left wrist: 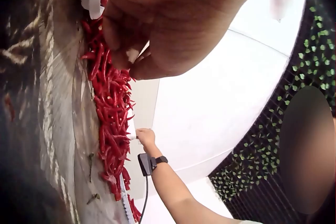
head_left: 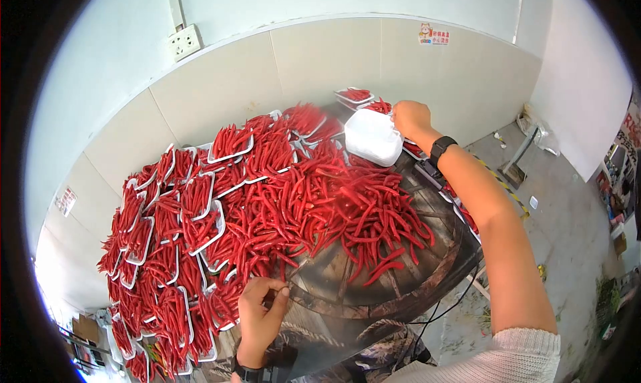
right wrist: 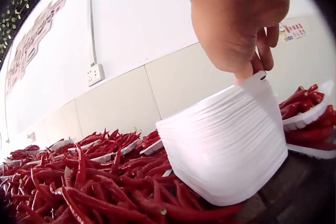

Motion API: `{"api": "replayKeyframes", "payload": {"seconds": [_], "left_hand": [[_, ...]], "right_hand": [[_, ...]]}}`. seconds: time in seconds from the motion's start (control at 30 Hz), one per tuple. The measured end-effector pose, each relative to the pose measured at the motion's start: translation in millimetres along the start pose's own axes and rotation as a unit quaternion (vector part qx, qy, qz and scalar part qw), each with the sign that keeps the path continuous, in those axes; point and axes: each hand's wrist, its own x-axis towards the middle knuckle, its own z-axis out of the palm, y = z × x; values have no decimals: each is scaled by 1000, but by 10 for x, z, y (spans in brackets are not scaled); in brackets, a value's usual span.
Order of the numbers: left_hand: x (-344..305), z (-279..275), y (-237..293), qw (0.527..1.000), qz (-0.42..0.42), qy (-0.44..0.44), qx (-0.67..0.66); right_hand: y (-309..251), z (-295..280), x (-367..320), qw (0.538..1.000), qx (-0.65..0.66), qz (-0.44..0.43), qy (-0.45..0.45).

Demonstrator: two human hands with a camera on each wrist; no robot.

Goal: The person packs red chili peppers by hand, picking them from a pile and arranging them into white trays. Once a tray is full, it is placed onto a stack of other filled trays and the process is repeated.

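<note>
At the back right in the head view, my right hand (head_left: 412, 121) pinches the rim of a stack of white trays (head_left: 374, 137). The right wrist view shows the nested stack (right wrist: 226, 145) tilted below the right hand (right wrist: 241, 24), beside loose red chillies (right wrist: 105, 192). Near the front edge, my left hand (head_left: 262, 316) is loosely curled, thumb close to the index finger, with nothing seen in it. A big heap of red chillies (head_left: 314, 209) lies between the hands. In the left wrist view the left hand (left wrist: 173, 24) hangs near the chillies (left wrist: 113, 113), its fingertips partly hidden.
Many chilli-filled white trays (head_left: 220, 224) are piled on the left, with a few more (head_left: 354, 94) at the back. A wall (head_left: 334, 56) with a socket (head_left: 184, 43) stands behind. Ropes and a dark cable (head_left: 461, 296) hang by the front edge.
</note>
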Motion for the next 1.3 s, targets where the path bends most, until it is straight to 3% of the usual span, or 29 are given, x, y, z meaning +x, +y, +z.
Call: {"api": "replayKeyframes", "payload": {"seconds": [0.07, 0.2, 0.3, 0.37, 0.5, 0.57, 0.7, 0.8, 0.87, 1.07, 1.2, 1.3], "left_hand": [[1, -8, -14, 1000, -1, -1, 4], [0, -3, -58, 1000, 4, 7, -3], [-4, 8, -65, 1000, -3, 6, -15], [1, 11, -74, 1000, 0, 8, -16], [-5, 8, -89, 1000, -24, 5, -16], [-9, 12, -104, 1000, -17, 9, -22], [3, 18, -112, 1000, 15, 14, -19], [0, 19, -130, 1000, -6, 7, -29], [14, 30, -139, 999, 9, 17, -25], [9, 35, -157, 999, 7, 18, -33], [-3, -1, -146, 999, -11, 10, -41], [-9, 9, -140, 999, -4, 14, -36]], "right_hand": [[-71, -152, -19, 998, -51, -18, -44], [-121, -237, -107, 994, -91, -50, -28], [-81, -185, -140, 985, -134, -96, 55], [-64, -155, -125, 985, -121, -86, 87], [-40, -216, -94, 991, -107, -46, 63], [-11, -255, -105, 987, -38, -18, 153], [31, -330, -147, 987, 37, 18, 156], [41, -365, -146, 984, 130, 54, 108], [47, -429, -141, 977, 180, 110, 20], [182, -92, -108, 983, 158, 70, 59], [101, -24, -137, 978, 170, 104, 57], [77, 110, -109, 978, 134, 45, 153]]}}
